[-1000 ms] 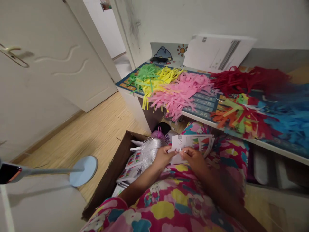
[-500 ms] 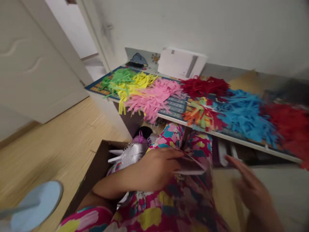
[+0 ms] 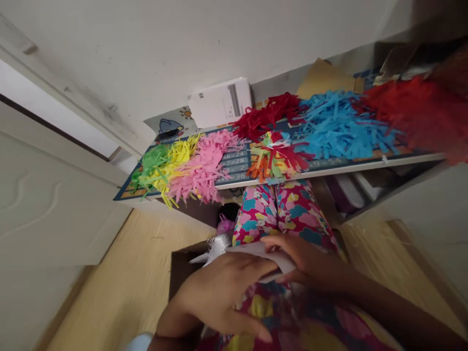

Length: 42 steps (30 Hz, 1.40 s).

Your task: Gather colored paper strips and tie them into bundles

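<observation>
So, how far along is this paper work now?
Done, it seems: cut strips lie in colour piles on the table, with one mixed bundle at its front edge. In hand: the right hand grips a stack of sheets over the lap, and the left hand lies on it. Left, probably: the box holds a silver item.

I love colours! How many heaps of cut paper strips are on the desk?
7 paper-strip heaps: green, yellow, pink at left; dark red, mixed-colour mid-desk; blue, bright red at right. More may be hidden.
</observation>
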Each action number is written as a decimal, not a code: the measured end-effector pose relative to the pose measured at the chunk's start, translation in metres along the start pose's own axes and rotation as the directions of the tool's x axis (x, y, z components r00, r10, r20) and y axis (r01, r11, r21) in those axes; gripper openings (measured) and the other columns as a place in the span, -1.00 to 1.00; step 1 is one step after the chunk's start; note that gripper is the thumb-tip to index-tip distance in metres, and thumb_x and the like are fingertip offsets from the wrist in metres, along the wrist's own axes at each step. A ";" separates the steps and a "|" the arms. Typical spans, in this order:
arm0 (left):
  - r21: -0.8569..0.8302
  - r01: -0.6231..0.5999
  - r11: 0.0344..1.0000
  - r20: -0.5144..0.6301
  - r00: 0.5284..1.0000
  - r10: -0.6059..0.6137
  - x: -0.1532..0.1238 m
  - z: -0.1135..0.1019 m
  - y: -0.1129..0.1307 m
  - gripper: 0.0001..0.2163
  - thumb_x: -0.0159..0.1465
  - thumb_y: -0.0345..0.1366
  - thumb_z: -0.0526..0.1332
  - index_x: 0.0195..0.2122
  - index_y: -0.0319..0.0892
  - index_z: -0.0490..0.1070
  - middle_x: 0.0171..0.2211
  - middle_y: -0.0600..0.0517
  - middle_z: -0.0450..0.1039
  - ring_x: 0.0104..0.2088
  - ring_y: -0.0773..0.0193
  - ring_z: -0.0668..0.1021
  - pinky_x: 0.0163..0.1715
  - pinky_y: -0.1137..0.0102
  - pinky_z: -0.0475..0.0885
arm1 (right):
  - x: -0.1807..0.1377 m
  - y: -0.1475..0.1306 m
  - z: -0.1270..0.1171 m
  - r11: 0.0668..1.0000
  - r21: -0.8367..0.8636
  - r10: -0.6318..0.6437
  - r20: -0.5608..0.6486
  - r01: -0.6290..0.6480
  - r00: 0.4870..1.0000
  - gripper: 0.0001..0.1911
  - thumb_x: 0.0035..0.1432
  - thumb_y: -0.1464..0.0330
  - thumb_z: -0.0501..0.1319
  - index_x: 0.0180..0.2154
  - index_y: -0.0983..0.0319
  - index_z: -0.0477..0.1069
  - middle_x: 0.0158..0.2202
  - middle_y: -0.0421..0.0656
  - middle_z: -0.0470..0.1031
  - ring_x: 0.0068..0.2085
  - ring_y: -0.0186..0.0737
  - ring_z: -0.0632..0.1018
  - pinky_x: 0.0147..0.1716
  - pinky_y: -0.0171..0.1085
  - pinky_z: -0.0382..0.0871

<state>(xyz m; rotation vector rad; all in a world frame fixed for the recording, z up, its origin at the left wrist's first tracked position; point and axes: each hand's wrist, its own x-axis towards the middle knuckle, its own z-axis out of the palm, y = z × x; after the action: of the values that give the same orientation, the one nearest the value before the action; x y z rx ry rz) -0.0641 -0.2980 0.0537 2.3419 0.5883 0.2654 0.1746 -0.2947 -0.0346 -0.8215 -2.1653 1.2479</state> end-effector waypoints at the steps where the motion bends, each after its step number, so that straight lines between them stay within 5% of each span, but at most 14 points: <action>1: -0.013 0.031 0.999 -0.013 0.999 -0.031 0.000 0.000 0.001 -0.36 0.24 0.18 0.23 0.18 -0.18 0.30 -0.02 -0.16 0.57 -0.07 0.02 0.62 -0.06 0.24 0.50 | 0.001 0.001 0.002 0.999 0.006 -0.049 -0.001 0.049 0.999 -0.14 0.18 -0.16 0.17 0.30 0.26 0.19 0.17 0.12 0.42 0.17 0.06 0.46 0.19 -0.03 0.30; 6: -0.086 0.126 0.988 -0.060 0.989 -0.132 -0.001 0.001 0.005 -0.59 0.37 0.03 0.16 0.07 -0.14 0.42 -0.05 -0.10 0.58 -0.04 0.10 0.60 0.00 0.28 0.44 | 0.001 0.019 0.018 0.975 0.061 -0.207 -0.082 0.212 0.975 -0.44 0.38 0.20 0.08 0.32 0.20 0.11 0.29 0.06 0.31 0.31 -0.05 0.33 0.24 -0.06 0.26; 11: -0.042 0.154 0.987 -0.077 0.985 -0.157 -0.003 0.006 0.004 -0.74 0.42 -0.31 0.12 0.10 -0.10 0.41 -0.05 -0.04 0.59 -0.04 0.21 0.59 -0.02 0.38 0.40 | -0.002 0.025 0.025 0.967 0.125 -0.200 -0.177 0.224 0.964 -0.48 0.30 0.18 0.21 0.22 0.19 0.24 0.18 0.06 0.45 0.21 -0.03 0.46 0.12 -0.04 0.39; 16: 0.002 0.192 0.981 -0.109 0.976 -0.191 -0.001 0.008 0.004 -0.75 0.40 -0.36 0.13 0.07 -0.09 0.43 -0.12 -0.02 0.60 -0.14 0.22 0.60 -0.13 0.39 0.39 | 0.000 0.017 0.019 0.975 0.123 -0.152 -0.251 0.187 0.956 -0.61 0.33 0.13 0.17 0.08 0.19 0.36 0.03 0.02 0.57 0.01 -0.08 0.60 -0.07 -0.15 0.48; 22: -0.021 0.218 0.976 -0.129 0.967 -0.219 0.005 0.011 0.008 -0.88 0.38 -0.35 0.16 -0.12 -0.12 0.47 -0.23 0.01 0.59 -0.22 0.26 0.60 -0.20 0.43 0.38 | 0.008 0.019 0.023 0.950 0.129 -0.228 -0.341 0.286 0.912 -0.74 0.32 0.12 0.20 -0.22 0.19 0.40 -0.11 -0.04 0.59 -0.15 -0.20 0.61 -0.17 -0.25 0.44; 25: -0.038 0.266 0.963 -0.244 0.932 -0.267 0.004 0.015 0.009 -0.94 0.31 -0.32 0.29 -0.21 -0.14 0.44 -0.27 0.06 0.60 -0.28 0.32 0.61 -0.21 0.47 0.39 | 0.011 0.021 0.028 0.941 0.125 -0.243 -0.395 0.313 0.886 -0.77 0.29 0.17 0.25 -0.30 0.18 0.36 -0.15 -0.08 0.59 -0.18 -0.24 0.61 -0.21 -0.29 0.43; 28: -0.027 0.262 0.965 -0.358 0.899 -0.254 0.003 0.019 0.008 -0.91 0.28 -0.35 0.33 -0.22 -0.13 0.45 -0.24 0.07 0.62 -0.23 0.33 0.64 -0.16 0.51 0.42 | 0.012 0.021 0.031 0.932 0.090 -0.274 -0.461 0.352 0.844 -0.82 0.29 0.23 0.27 -0.30 0.16 0.35 -0.19 -0.11 0.60 -0.19 -0.25 0.63 -0.23 -0.31 0.44; 35: -0.001 0.237 0.972 -0.411 0.886 -0.216 0.008 0.022 0.006 -0.90 0.31 -0.42 0.29 -0.18 -0.13 0.49 -0.22 0.05 0.63 -0.21 0.32 0.65 -0.16 0.49 0.47 | 0.014 0.019 0.032 0.932 -0.140 -0.350 -0.590 0.334 0.728 -0.89 0.31 0.25 0.24 -0.23 0.14 0.40 -0.26 -0.15 0.65 -0.25 -0.24 0.67 -0.23 -0.31 0.50; 42: -0.022 0.225 0.974 -0.446 0.870 -0.211 0.011 0.023 0.004 -0.95 0.32 -0.40 0.27 -0.21 -0.15 0.51 -0.25 0.00 0.63 -0.24 0.27 0.65 -0.18 0.43 0.50 | 0.014 0.023 0.034 0.925 -0.231 -0.380 -0.585 0.302 0.717 -0.91 0.31 0.26 0.23 -0.21 0.13 0.43 -0.25 -0.13 0.66 -0.24 -0.20 0.68 -0.21 -0.27 0.56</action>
<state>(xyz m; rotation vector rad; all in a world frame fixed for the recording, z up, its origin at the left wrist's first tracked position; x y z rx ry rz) -0.0450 -0.3087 0.0401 2.2216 1.0780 0.7039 0.1479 -0.2948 -0.0685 -0.7019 -1.7346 0.5451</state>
